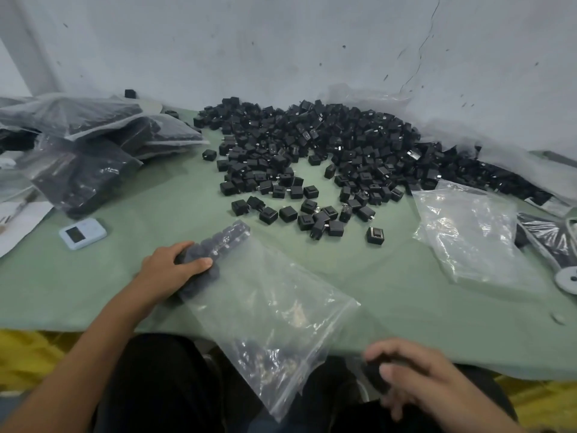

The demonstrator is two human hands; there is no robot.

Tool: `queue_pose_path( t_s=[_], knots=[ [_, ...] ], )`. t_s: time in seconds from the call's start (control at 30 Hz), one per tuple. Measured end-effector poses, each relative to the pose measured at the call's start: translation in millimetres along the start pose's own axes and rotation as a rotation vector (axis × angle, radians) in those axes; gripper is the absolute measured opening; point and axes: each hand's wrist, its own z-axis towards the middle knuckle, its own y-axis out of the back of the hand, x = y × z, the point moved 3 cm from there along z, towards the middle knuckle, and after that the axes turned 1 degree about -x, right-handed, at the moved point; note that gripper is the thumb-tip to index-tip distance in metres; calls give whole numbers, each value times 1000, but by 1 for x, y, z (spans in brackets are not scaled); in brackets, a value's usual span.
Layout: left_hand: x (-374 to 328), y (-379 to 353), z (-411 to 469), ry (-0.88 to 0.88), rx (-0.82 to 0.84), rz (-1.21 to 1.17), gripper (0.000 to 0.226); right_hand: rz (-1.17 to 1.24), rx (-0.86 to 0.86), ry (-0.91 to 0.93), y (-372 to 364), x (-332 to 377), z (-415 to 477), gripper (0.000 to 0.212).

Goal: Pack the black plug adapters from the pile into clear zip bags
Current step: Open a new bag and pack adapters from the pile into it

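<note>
A big pile of black plug adapters (312, 151) covers the far middle of the green table (390, 292). A clear zip bag (268, 307) lies diagonally in front of me, its open end hanging over the near edge. A row of adapters (224, 242) fills its far end. My left hand (170, 270) grips that filled end through the plastic. My right hand (412, 373) sits below the table edge, fingers curled around something dark that is mostly hidden.
Filled bags of adapters (93, 145) are stacked at the left. A light blue device with a small screen (81, 234) lies near them. Empty clear bags (468, 232) lie at the right, beside a round metal base (566, 279). A grey wall stands behind.
</note>
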Motion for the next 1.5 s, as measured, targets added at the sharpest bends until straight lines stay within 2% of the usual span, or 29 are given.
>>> queue_pose_path(
  t_s=[0.13,0.3,0.43,0.53,0.6,0.73,0.83,0.9,0.97,1.03,1.13,1.2,1.23,1.3,1.4,1.5],
  knots=[
    [2,0,0,7,4,-21,60,97,86,-43,-54,-8,12,30],
    [1,1,-1,13,12,-29,54,423,-8,-24,-97,0,62,29],
    [-1,2,-2,15,7,-18,55,732,36,-115,-125,13,111,36],
    [-1,3,-3,11,8,-11,50,770,32,-124,-144,25,150,36],
    [-2,3,-4,3,-2,-17,45,671,33,-46,-152,35,171,29],
    [-2,3,-4,-1,-8,2,42,225,-67,125,-157,51,193,25],
    [-2,3,-3,7,-15,14,43,151,-76,201,-163,55,191,17],
    [-2,3,-4,11,-3,22,46,25,-169,264,-161,56,184,9],
    [-2,2,-4,9,0,20,46,-236,-236,355,-159,61,181,2],
    [-3,3,-4,8,-6,25,39,-392,-242,413,-160,64,182,10],
    [-3,2,-3,24,-4,27,44,-368,-219,532,-163,64,184,25],
    [-2,2,-3,22,-1,42,44,-286,-144,491,-163,58,189,20],
    [-2,2,-3,21,3,47,39,-317,-122,437,-164,55,194,21],
    [-2,2,-1,20,3,51,33,-458,-190,414,-162,49,205,29],
    [0,1,0,32,7,50,49,-565,-240,494,-165,47,207,33],
    [2,1,0,48,27,45,60,-467,-192,518,-165,43,202,28]
  ],
)
